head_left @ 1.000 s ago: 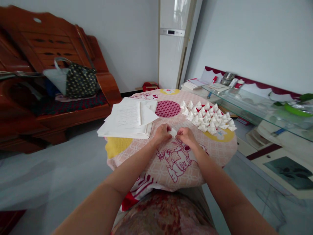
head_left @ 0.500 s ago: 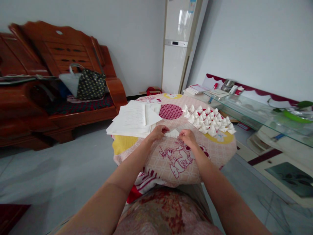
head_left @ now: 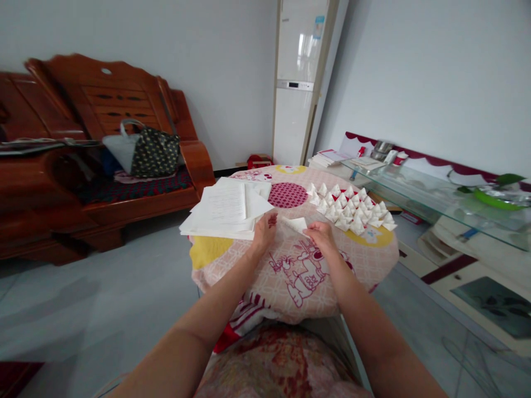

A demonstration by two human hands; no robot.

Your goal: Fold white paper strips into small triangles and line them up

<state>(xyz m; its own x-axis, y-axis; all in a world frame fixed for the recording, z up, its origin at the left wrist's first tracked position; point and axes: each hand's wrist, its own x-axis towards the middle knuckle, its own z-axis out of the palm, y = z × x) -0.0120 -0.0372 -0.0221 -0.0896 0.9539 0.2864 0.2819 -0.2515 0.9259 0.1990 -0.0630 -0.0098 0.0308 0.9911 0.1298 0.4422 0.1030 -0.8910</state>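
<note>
A small piece of folded white paper is pinched at its right end by my right hand, just above the patterned tablecloth. My left hand is beside the paper's left end with its fingers apart, holding nothing that I can see. Close to that hand lies a stack of white sheets, the top ones bearing lines of writing. Several folded white paper pieces with pointed tips stand in rows at the table's right side.
On the right runs a glass-topped cabinet with a green dish and a metal pot. A wooden bench holding a dark patterned bag stands at the left. A tall white air conditioner fills the corner.
My left hand has come off the folded paper and shifted slightly left. The paper, still in my right hand, now sits tilted. The camera view has shifted a little.
</note>
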